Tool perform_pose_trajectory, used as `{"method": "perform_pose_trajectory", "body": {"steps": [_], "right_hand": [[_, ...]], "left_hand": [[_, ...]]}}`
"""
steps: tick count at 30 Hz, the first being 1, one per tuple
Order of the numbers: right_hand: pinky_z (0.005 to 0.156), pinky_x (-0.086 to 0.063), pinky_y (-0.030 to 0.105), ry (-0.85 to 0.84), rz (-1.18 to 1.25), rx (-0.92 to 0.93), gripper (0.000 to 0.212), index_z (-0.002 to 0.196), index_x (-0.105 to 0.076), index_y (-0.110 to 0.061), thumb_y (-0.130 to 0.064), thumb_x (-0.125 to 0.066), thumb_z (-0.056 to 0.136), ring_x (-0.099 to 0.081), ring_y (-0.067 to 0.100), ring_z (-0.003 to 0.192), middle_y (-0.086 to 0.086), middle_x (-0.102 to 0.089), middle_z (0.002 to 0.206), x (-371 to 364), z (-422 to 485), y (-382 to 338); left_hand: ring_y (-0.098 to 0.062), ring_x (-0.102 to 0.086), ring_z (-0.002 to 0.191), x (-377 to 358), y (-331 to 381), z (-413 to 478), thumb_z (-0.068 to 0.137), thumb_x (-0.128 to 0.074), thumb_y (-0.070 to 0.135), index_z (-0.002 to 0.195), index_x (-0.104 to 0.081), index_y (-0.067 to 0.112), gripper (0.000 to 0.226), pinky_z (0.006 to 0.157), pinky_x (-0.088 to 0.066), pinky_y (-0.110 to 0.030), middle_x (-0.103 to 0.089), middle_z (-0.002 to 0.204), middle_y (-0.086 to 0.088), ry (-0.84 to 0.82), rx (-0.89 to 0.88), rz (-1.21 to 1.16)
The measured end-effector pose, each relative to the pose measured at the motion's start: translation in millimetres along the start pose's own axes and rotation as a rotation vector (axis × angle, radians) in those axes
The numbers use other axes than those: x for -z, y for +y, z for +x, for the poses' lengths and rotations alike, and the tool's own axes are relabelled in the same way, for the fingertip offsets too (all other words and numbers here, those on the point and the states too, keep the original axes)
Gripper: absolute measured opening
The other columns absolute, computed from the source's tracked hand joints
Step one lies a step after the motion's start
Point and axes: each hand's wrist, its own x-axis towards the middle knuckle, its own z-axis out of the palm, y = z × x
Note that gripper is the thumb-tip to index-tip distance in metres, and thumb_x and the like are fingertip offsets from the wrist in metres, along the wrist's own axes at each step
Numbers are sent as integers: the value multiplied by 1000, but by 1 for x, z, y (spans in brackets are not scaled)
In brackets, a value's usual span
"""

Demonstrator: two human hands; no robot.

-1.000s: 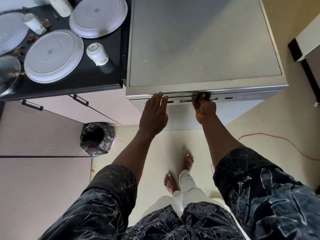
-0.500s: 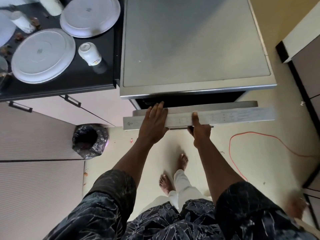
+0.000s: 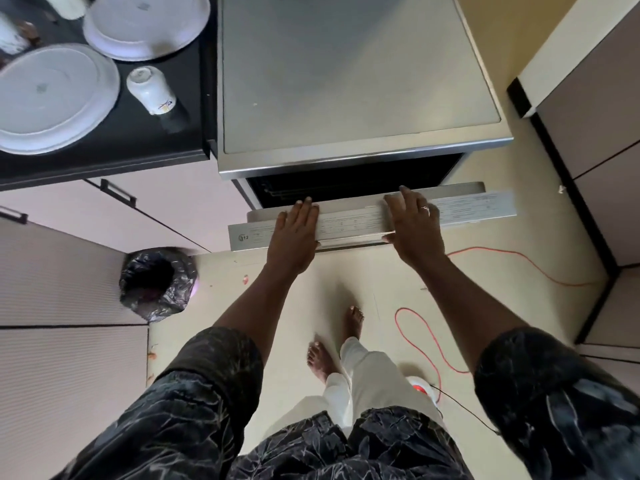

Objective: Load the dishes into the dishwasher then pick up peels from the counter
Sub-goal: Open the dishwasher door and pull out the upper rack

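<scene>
Your left grip (image 3: 294,237) lies flat on the top edge of the dishwasher door (image 3: 478,207), fingers straight and pressed side by side, their tips reaching over the inner lip. Your right grip (image 3: 414,226) rests on the same edge just to the right of the middle, fingers straight and slightly spread, a ring (image 3: 424,208) on one of them. Neither grip curls round anything.

The door stands partly open, tilted away from the dishwasher (image 3: 346,81), and a dark gap (image 3: 346,183) shows between them. Inside the gap you can see only a thin rail or rack edge; whether anything sits in there cannot be told.

The dishes are on the black worktop (image 3: 138,140) to the left of the machine. A large white plate (image 3: 52,98) lies near the front edge, a second plate (image 3: 145,26) behind it, and a white cup (image 3: 150,90) stands between them and the dishwasher, apparently base up. A blurred second cup (image 3: 10,39) sits at the far left, with small brown bits (image 3: 31,29) beside it that may be the peels.

On the floor below the worktop stands a bin lined with a black bag (image 3: 157,284); its inside is too dark to tell the contents. An orange cable (image 3: 426,341) loops across the floor to your right.
</scene>
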Motion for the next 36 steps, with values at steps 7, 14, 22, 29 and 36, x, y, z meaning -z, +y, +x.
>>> {"method": "perform_pose_trajectory", "body": {"steps": [7, 14, 22, 29, 36], "right_hand": [[119, -15, 58, -234, 22, 51, 88, 156, -28, -25, -59, -68, 86, -20, 35, 152, 9, -22, 166, 2, 3, 9], [99, -42, 48, -180, -43, 103, 84, 147, -45, -27, -49, -82, 76, -47, 37, 126, 11, -51, 137, -6, -29, 9], [100, -40, 49, -257, -43, 117, 74, 141, -50, -24, -50, -80, 78, -47, 40, 126, 15, -46, 139, -39, -91, 16], [109, -32, 50, -319, -20, 107, 60, 137, -49, -16, -52, -62, 91, -43, 35, 137, 7, -50, 146, -77, -144, 7], [106, -37, 48, -404, -35, 155, 62, 135, -50, -12, -50, -66, 89, -48, 37, 133, 9, -54, 144, -120, -187, 16]], "left_hand": [[-26, -14, 155, -7, 1, -17, 92, -68, 36, 158, -25, 11, 83, 123, -17, -45, -17, 168, -8, 22, -7, -167], [-29, -42, 137, -29, 14, -54, 71, -85, 33, 141, -48, 12, 82, 108, -35, -48, -46, 150, -8, 115, -13, -161], [-31, -47, 124, -64, 41, -108, 70, -83, 30, 135, -49, 13, 76, 102, -38, -47, -52, 137, -7, 94, 11, -147], [-31, -46, 126, -92, 59, -142, 85, -70, 32, 133, -48, 17, 55, 104, -37, -48, -49, 138, -7, -72, 69, -181], [-31, -51, 125, -133, 76, -168, 92, -63, 47, 132, -53, 16, 52, 105, -39, -47, -52, 137, -8, -189, 128, -244]]}}
